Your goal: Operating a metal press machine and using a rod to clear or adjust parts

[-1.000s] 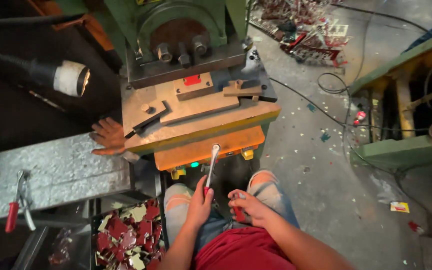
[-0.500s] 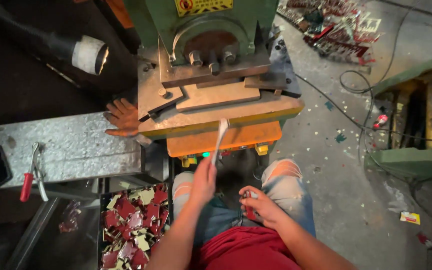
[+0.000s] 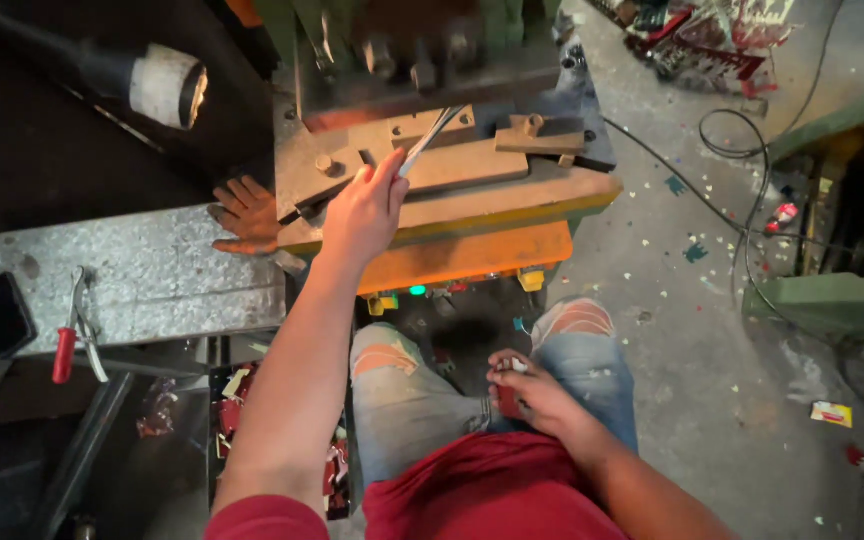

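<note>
Fingers of the left hand pinch the near end of a thin metal rod; arm fully extended. Rod runs up and away from the fingers, tip reaching the slot at the back of the press bed, just under the ram. Tip contact with the die is too small to tell.

Right hand rests low in the lap, on the jeans, fingers curled shut round a small stack of red pieces; count unclear.

Beside the left fingers, to their left: an orange work glove lying at the bed's edge, touching the grey steel bench. Farther left on that bench, red-handled pliers and a dark phone. Below the arm, a bin of red and white scrap. Green lamp lit under the orange front plate.

Judged step: working the die area with the rod, probing or clearing, while the held pieces wait. Next move likely calls for a steady rod tip in the slot, with fingers well back from the ram's path.
</note>
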